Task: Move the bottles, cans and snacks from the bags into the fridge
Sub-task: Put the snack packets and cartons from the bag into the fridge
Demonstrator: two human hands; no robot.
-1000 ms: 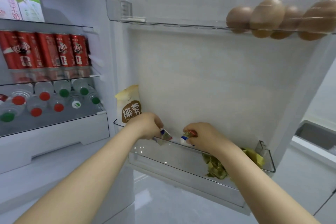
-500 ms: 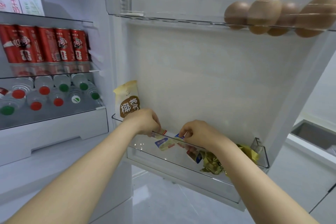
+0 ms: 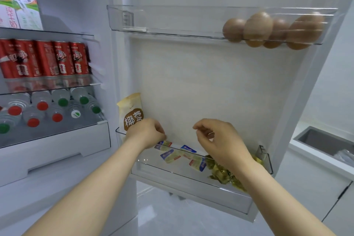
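Several small blue-and-yellow snack packets (image 3: 173,156) lie in the clear lower door bin (image 3: 183,179) of the open fridge. A pile of green-gold wrapped snacks (image 3: 224,173) fills the bin's right end, and a tall yellow snack bag (image 3: 132,113) stands at its left end. My left hand (image 3: 147,133) hovers over the bin's left part with its fingers curled, holding nothing that I can see. Just above the bin's middle, my right hand (image 3: 220,138) hangs with loosely curled, empty fingers.
Red cans (image 3: 46,58) line the middle fridge shelf, water bottles (image 3: 49,107) lie on the shelf below, milk cartons (image 3: 21,12) stand on top. Brown eggs (image 3: 272,28) sit in the upper door bin. A grey sink (image 3: 325,142) is at the right.
Both hands let go of the small packets, which dropped into the lower door bin. The hands have lifted slightly and moved apart; the camera tilted up a little.
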